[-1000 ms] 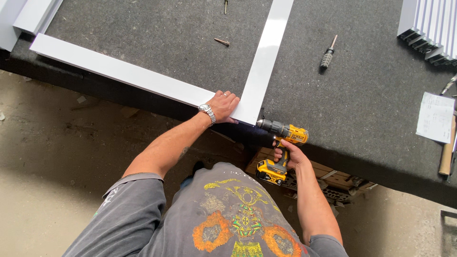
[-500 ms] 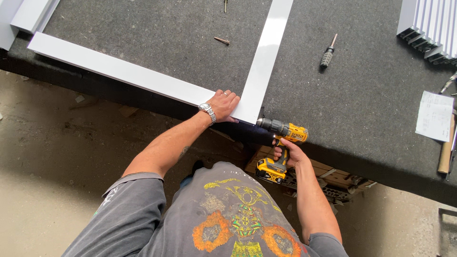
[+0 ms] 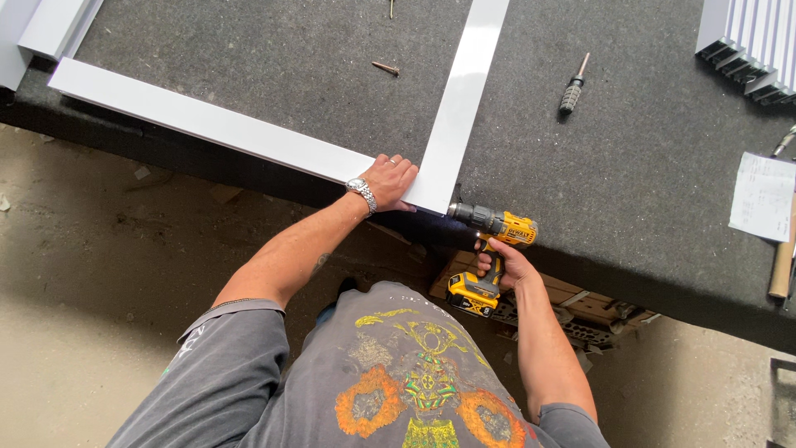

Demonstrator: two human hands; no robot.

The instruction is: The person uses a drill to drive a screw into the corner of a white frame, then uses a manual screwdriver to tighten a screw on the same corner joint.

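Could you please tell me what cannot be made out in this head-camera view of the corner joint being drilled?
- Drill tip: hidden in shadow under the white frame corner, head view.
- Fastener at the joint: not visible.
- Right hand fingers: wrapped behind the drill's grip.
- Paper sheet marks: too small.
- Stacked white profiles: cut by the top-right edge.
- Left hand covers the seam.

Workbench with a dark felt-like top

The workbench (image 3: 647, 191) carries two white profile strips meeting at a corner: a long one (image 3: 207, 124) along its near edge and another (image 3: 464, 91) running away from it. A loose screw (image 3: 385, 68), a small screwdriver (image 3: 574, 90), a paper sheet (image 3: 763, 197) and stacked white profiles (image 3: 750, 46) also lie on it.
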